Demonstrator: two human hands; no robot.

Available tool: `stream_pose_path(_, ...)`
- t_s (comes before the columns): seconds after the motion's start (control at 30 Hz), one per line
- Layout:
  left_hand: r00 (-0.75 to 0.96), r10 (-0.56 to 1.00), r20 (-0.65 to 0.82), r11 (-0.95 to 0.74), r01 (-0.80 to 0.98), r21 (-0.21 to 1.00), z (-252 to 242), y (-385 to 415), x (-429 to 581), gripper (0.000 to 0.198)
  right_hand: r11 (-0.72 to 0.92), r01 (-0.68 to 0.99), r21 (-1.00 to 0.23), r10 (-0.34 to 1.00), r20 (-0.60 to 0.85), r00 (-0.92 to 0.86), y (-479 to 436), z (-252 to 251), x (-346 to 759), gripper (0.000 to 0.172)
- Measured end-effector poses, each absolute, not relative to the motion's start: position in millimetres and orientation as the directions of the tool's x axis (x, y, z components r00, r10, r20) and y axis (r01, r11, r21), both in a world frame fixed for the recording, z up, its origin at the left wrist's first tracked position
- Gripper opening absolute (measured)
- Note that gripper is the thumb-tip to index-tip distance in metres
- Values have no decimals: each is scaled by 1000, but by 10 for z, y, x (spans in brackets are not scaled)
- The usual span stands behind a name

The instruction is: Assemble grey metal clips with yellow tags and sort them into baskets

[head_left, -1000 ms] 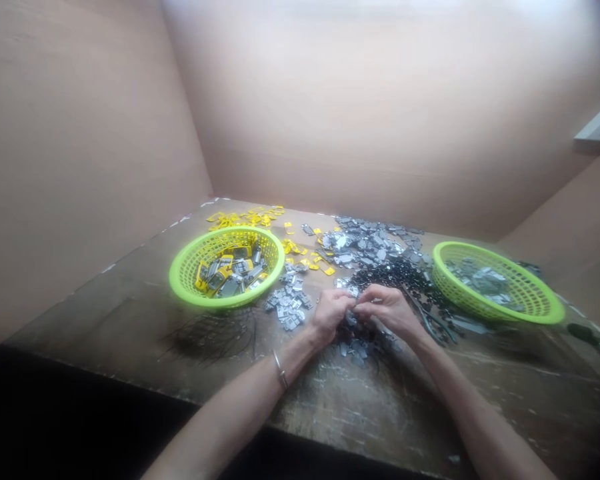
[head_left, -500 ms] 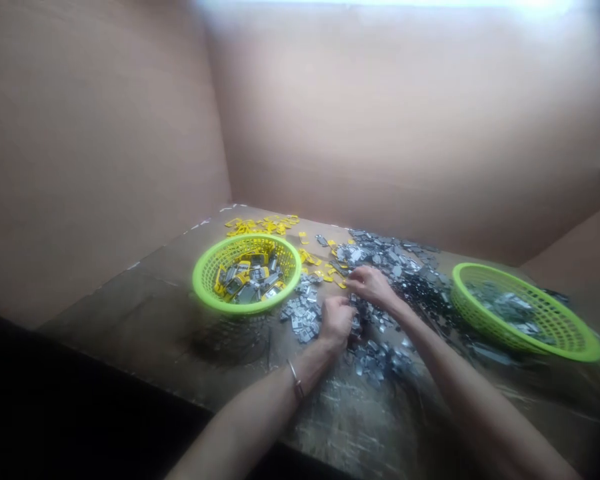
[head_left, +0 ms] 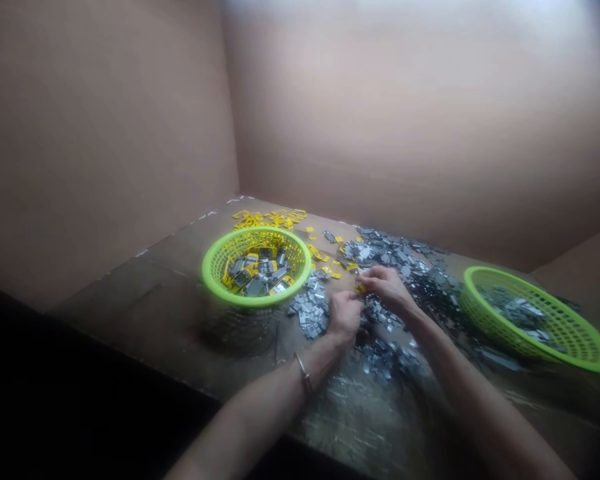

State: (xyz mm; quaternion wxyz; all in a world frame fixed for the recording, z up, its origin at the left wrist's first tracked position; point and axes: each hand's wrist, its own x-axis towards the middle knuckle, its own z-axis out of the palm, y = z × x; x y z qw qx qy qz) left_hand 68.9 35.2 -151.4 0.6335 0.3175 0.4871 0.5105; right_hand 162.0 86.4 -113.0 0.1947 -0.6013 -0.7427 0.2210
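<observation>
In the head view my right hand (head_left: 387, 287) pinches a small yellow plastic piece (head_left: 360, 289) by its edge. My left hand (head_left: 345, 317), with a bracelet on its wrist, is closed just beside it, fingers nearly touching the piece. What the left fingers hold, if anything, is hidden. Left of that hand lies a pile of small silver-grey pieces (head_left: 310, 313). Several loose yellow pieces (head_left: 320, 255) lie beyond the hands. Dark grey flat pieces (head_left: 405, 257) spread out behind my right hand.
A green plastic basket (head_left: 211, 283) on the left holds mixed yellow and grey pieces. Another green basket (head_left: 575, 333), on the right, holds grey pieces. More yellow pieces (head_left: 265, 219) lie behind the left basket. Walls enclose the wooden table (head_left: 170, 320) at the back and left.
My right hand has drawn back from the loose yellow pieces with one between its fingers, close to my left hand. The whole view has shifted slightly.
</observation>
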Motion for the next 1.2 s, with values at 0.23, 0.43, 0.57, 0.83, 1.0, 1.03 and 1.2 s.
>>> stream_pose_path(0.23, 231, 928, -293, 351, -274, 895, -1507, 214, 744, 19, 44, 310, -950, 976, -24, -214, 345, -1012, 2000, 46)
stream_pose_path(0.43, 252, 904, -345, 408, -269, 873, -1443, 177, 744, 29, 7, -68, -998, 994, 0, 110, 265, -1100, 2129, 27)
stream_pose_path(0.57, 279, 897, -342, 414, -266, 870, -1409, 153, 748, 25, 19, -239, -971, 973, -37, 228, 264, -1270, 2035, 25)
stream_pose_path(0.83, 261, 894, -364, 438, -336, 834, -1405, 177, 737, 30, 81, 156, -984, 952, 123, 281, 205, -1360, 2117, 35)
stream_pose_path(1.0, 229, 913, -339, 403, -367, 838, -1458, 230, 714, 23, 277, 508, -816, 937, 346, 43, 152, -1270, 2150, 21)
stream_pose_path(1.03, 225, 916, -333, 397, -374, 838, -1461, 236, 710, 22, 330, 557, -762, 920, 392, -9, 144, -1241, 2152, 20)
stream_pose_path(1.2, 208, 922, -326, 384, -404, 830, -1418, 240, 691, 19, 486, 660, -573, 869, 401, -291, 155, -1144, 2237, 16)
